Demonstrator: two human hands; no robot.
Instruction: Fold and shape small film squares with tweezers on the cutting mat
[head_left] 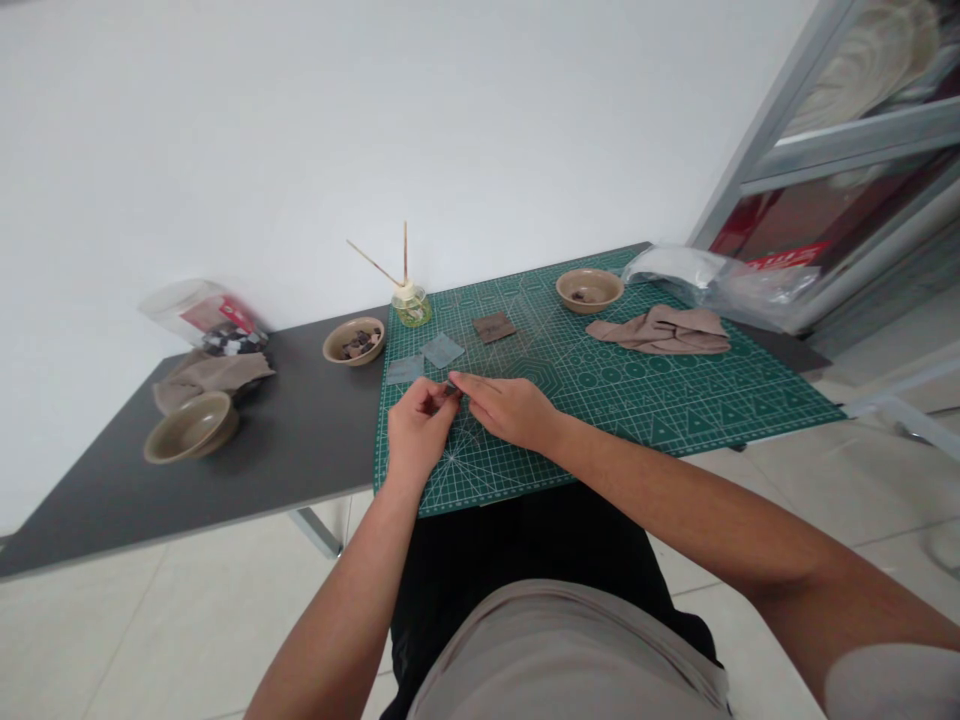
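Observation:
My left hand (417, 425) and my right hand (508, 408) meet over the near left part of a green cutting mat (637, 385). Both pinch a tiny dark piece (450, 386) between their fingertips; it is too small to name. Just beyond the hands lie two grey translucent squares (442, 350) and a brown square (493, 326) flat on the mat. A small glass bottle with wooden sticks (409, 302) stands at the mat's far left corner.
A tan bowl with dark bits (354, 340) sits left of the mat on the grey table (300, 440). Another bowl (589, 289), a beige cloth (664, 331) and a plastic bag (712, 275) lie far right. Far left: an empty bowl (191, 427), cloth, tipped jar (202, 315).

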